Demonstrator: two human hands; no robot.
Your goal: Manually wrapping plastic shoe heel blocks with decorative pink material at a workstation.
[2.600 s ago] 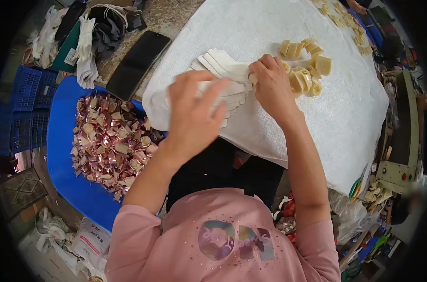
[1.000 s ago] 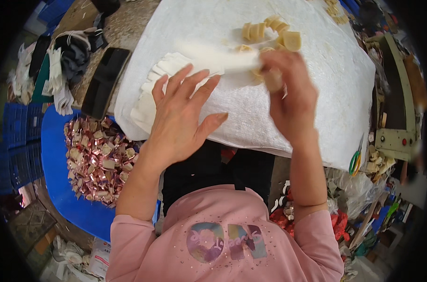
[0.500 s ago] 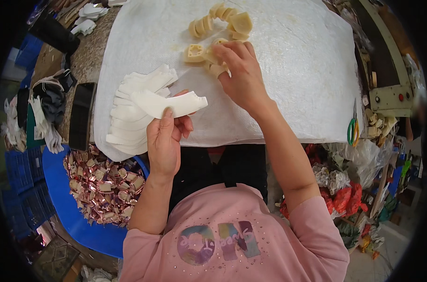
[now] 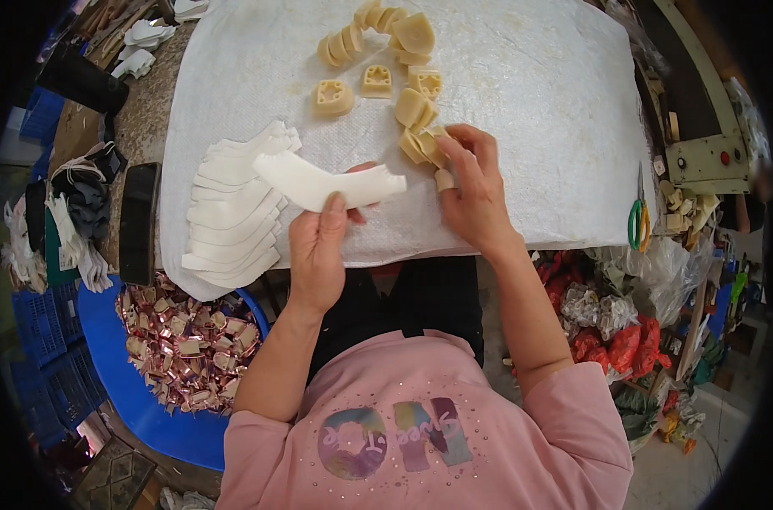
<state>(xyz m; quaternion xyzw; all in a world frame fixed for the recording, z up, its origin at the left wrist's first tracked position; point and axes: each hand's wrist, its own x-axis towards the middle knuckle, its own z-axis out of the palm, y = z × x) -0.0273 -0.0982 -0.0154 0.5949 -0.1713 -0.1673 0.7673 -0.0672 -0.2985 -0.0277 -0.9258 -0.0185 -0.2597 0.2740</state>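
Note:
My left hand (image 4: 318, 246) pinches a curved white strip (image 4: 318, 185) of thin sheet material, notched at its ends, above the near part of the table. Beside it lies a fanned stack of similar white strips (image 4: 229, 225). My right hand (image 4: 475, 191) has its fingers curled at the near end of a row of cream heel-shaped blocks (image 4: 413, 108), closed on the last block; its fingertips partly hide it. A beige band (image 4: 444, 179) wraps the thumb. Two single blocks, one block (image 4: 332, 98) and another block (image 4: 376, 81), stand apart. Farther back is a curved row of blocks (image 4: 344, 44).
A white woven sheet (image 4: 539, 102) covers the table. Scissors (image 4: 638, 223) hang at its right edge; a dark phone (image 4: 140, 223) lies at the left. Below left, a blue tub (image 4: 140, 421) holds many metallic pink pieces. Red bags (image 4: 624, 347) and clear plastic sit below right.
My right hand has moved nearer and to the right, uncovering several cream blocks, which now stand spread out. My left hand with the white strip has shifted slightly right, off the stack.

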